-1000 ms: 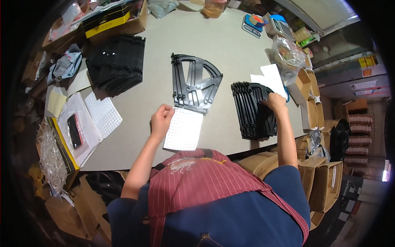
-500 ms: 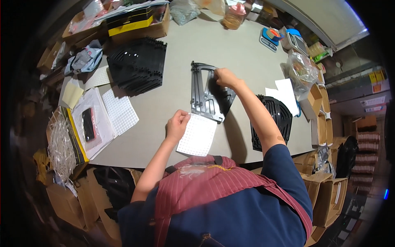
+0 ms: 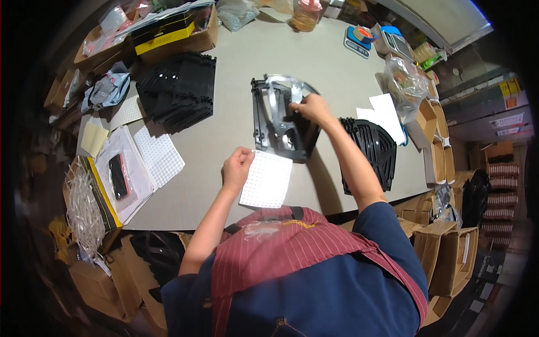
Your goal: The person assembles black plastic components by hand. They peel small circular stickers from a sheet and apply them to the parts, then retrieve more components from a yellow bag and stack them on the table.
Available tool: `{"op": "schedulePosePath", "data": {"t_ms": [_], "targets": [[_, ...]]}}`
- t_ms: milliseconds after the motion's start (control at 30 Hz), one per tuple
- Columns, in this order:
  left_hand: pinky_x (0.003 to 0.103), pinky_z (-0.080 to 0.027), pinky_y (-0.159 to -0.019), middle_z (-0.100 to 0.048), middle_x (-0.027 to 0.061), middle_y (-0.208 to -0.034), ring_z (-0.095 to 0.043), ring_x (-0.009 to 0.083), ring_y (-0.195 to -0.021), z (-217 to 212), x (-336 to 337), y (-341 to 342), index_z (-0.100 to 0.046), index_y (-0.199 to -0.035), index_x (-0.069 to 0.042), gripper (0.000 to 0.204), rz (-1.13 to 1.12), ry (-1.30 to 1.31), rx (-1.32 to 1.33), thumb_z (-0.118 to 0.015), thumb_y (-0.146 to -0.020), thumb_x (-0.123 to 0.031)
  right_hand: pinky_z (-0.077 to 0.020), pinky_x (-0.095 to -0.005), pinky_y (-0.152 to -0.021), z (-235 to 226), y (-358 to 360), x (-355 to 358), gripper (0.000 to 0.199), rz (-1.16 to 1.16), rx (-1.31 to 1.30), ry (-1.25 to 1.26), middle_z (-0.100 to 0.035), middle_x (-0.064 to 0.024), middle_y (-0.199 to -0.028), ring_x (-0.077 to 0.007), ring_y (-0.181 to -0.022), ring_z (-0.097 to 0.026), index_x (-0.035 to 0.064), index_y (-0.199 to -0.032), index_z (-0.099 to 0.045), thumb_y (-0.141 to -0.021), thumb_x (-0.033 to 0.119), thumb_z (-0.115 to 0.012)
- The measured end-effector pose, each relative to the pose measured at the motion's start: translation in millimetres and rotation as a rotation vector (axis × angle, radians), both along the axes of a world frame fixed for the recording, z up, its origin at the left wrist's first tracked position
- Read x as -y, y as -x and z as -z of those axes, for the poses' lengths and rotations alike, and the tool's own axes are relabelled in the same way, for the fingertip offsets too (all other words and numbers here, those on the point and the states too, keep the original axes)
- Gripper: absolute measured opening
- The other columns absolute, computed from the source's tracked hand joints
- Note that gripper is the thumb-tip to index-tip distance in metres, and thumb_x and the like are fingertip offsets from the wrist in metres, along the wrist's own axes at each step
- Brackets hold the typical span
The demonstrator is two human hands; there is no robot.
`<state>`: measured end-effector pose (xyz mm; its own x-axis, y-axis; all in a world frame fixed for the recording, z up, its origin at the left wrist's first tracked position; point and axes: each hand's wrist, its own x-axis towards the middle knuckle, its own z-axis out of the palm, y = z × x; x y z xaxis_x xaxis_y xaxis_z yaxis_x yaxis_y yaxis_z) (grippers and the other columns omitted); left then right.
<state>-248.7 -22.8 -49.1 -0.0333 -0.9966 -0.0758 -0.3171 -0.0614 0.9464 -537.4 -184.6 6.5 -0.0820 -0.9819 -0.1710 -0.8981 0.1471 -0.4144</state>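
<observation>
My right hand [image 3: 312, 109] grips the edge of a shiny black plastic panel [image 3: 275, 101] with cut-out openings. The panel is smeared by motion and tilted above another dark panel [image 3: 259, 123] of like shape on the table. My left hand [image 3: 238, 166] is closed, thumb against fingers, at the upper left corner of a white sheet dotted with rows of small round stickers [image 3: 266, 181]. Whether a loose sticker is between those fingers is too small to tell. The sheet lies just in front of the panels, near the table's front edge.
A stack of black panels [image 3: 179, 92] stands left; another pile [image 3: 370, 151] lies beside my right forearm. More dotted sheets [image 3: 159, 156], papers and a phone [image 3: 118, 177] lie at left. Scales [image 3: 357, 42], a plastic bag [image 3: 405, 81] and cardboard trays [image 3: 422, 124] line the right side.
The upper panel, flat before, is now raised and tilted in my right hand, showing the dark panel under it. My left hand stays by the sheet's corner. The whole view has shifted slightly.
</observation>
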Motion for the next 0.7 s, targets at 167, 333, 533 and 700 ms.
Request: {"op": "schedulePosePath", "data": {"t_ms": [167, 333, 533, 700], "targets": [[0.03, -0.053, -0.068, -0.077, 0.0097, -0.087, -0.072, 0.0166, -0.076, 12.3, -1.2, -7.7, -0.066, -0.105, -0.002, 0.021, 0.021, -0.017, -0.096, -0.061, -0.1, -0.022, -0.0532, -0.0408, -0.064, -80.5, 110.2, -44.8, 0.056, 0.048, -0.068, 0.044, -0.07, -0.0187, -0.068, -0.0299, -0.067, -0.071, -0.0019, -0.077, -0.075, -0.081, 0.054, -0.07], [0.03, -0.052, -0.068, -0.076, 0.0089, -0.084, -0.07, 0.0155, -0.074, 11.9, 4.0, 0.7, -0.066, -0.106, -0.002, 0.02, 0.009, 0.024, -0.085, -0.058, -0.102, -0.02, -0.0543, -0.0451, -0.07, -113.1, 237.5, -117.2, 0.056, 0.206, -0.465, 0.011, -0.069, -0.0218, -0.074, -0.037, -0.075, -0.071, -0.0022, -0.082, -0.075, -0.078, 0.053, -0.07], [0.029, -0.052, -0.066, -0.075, 0.0082, -0.08, -0.069, 0.0141, -0.071, 11.4, 5.1, 3.5, -0.065, -0.103, -0.001, 0.019, 0.055, 0.026, -0.1, -0.058, -0.102, -0.019, -0.0555, -0.0467, -0.076, -40.3, 268.8, -154.4, 0.048, 0.1, -0.491, -0.096, -0.072, -0.0236, -0.085, -0.0391, -0.084, -0.071, 0.0019, -0.085, -0.077, -0.08, 0.05, -0.075], [0.029, -0.051, -0.066, -0.075, 0.0083, -0.082, -0.067, 0.0128, -0.072, 12.5, 2.0, 0.9, -0.065, -0.103, 0.0, 0.02, 0.013, 0.03, -0.154, -0.058, -0.103, -0.02, -0.0557, -0.0459, -0.076, -81.8, 164.0, -132.8, 0.039, 0.001, -0.732, -0.07, -0.072, -0.022, -0.088, -0.0386, -0.085, -0.071, 0.0022, -0.089, -0.076, -0.086, 0.041, -0.073]]}}
